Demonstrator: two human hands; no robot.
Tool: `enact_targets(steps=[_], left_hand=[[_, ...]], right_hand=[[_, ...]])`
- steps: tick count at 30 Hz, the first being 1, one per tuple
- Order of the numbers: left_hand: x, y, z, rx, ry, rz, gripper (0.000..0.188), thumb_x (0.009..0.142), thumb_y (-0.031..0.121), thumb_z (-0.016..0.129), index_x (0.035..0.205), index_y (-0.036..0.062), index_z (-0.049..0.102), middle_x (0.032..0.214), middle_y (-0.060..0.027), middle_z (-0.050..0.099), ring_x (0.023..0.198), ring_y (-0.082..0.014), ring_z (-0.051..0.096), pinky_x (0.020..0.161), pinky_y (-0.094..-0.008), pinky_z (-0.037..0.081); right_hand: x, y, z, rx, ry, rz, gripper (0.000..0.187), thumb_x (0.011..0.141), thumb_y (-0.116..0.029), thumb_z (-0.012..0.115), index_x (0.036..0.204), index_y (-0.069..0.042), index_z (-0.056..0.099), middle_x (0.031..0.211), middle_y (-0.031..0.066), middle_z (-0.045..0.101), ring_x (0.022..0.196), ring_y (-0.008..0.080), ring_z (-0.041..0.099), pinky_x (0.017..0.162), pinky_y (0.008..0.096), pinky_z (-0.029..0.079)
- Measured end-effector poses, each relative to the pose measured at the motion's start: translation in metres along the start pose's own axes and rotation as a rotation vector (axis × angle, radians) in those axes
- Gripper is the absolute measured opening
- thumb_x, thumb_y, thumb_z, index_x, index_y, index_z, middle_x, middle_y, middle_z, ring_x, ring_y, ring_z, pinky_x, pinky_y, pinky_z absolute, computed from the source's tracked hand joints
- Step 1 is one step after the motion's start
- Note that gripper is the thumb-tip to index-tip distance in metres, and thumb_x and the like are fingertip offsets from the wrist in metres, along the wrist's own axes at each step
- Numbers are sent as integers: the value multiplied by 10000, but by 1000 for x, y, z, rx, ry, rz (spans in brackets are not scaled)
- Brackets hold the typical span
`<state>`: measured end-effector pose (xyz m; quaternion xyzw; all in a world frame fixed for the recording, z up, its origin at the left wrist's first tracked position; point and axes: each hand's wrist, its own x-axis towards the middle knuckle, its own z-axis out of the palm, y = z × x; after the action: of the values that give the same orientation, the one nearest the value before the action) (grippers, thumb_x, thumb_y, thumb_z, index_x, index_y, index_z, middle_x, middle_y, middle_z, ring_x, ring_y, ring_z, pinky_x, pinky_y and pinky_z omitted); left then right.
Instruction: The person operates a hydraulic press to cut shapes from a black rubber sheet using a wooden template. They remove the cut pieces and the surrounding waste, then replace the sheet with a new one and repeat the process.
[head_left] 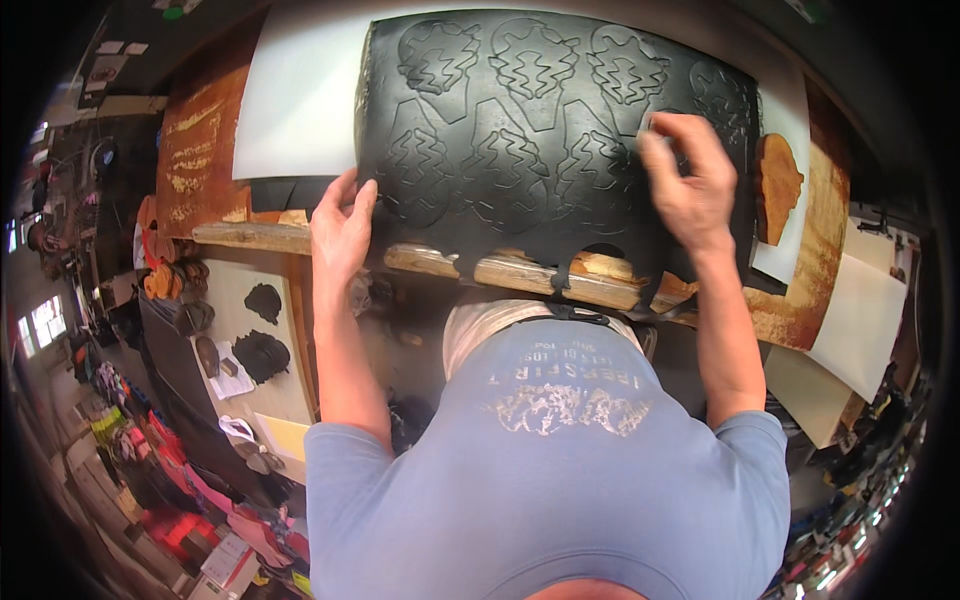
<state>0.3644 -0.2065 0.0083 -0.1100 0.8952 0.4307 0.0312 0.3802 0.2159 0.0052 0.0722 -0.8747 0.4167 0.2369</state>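
A thick black rubber-like sheet point(480, 120) lies on the work surface, marked with rows of sole-shaped outlines and zigzag lines. At its left edge is my left hand point(341, 228), fingers half bent and thumb apart from them. The thumb tip overlaps the sheet's edge; nothing shows between the fingers. Over the right part of the sheet, my right hand point(693, 185) has its fingers bent, thumb and forefinger drawn together beside one outline. Whatever is between those fingertips is too small to make out. Curved cut-outs run along the sheet's near edge.
Under the sheet are a white board point(290, 95) and a worn brown bench top point(195, 140) with a wooden front edge point(515, 272). A brown sole-shaped piece point(779, 190) lies at the right. Dark cut pieces point(262, 357) rest on a lower pale board at the left.
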Motion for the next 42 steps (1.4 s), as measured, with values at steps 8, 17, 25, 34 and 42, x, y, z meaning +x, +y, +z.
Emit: enact_targets(steps=[8,17,25,34,42], left_hand=[[54,-10,-9,-653,-265,-148,399,1095,244,630,1355,-58,655,1163,-76,745,981,-130,685,856,-277,546],[91,3,19,-973,-466,-60,302,1071,149,644,1321,-18,673,1211,-96,751,1057,-150,721,935,-314,594],[85,5,26,-973,-445,-34,291,1071,148,645,1309,-14,683,1196,-90,756,1028,-148,724,927,-307,592],[81,18,37,-828,-306,-99,251,1099,127,569,1230,-57,679,1090,-166,776,918,-212,775,838,-323,652],[86,30,39,-764,-211,-182,244,1093,64,509,1210,-106,639,1115,-214,753,893,-297,794,798,-352,689]], right_hand=[[51,-73,150,188,-282,-199,368,898,-202,824,1188,3,728,1085,152,708,966,324,705,849,414,596],[69,-71,198,2,-417,-168,688,824,-348,894,1383,-25,653,1305,134,648,1224,339,603,1024,461,543],[62,-79,196,164,-225,-203,402,769,-158,913,1115,-67,732,1192,135,657,1165,343,604,962,453,552],[63,-84,174,248,-209,-569,309,763,21,867,988,-10,656,1015,131,694,969,352,703,817,430,589],[22,-112,134,432,-484,-658,310,771,24,859,975,5,627,926,141,664,773,319,676,652,411,581]])
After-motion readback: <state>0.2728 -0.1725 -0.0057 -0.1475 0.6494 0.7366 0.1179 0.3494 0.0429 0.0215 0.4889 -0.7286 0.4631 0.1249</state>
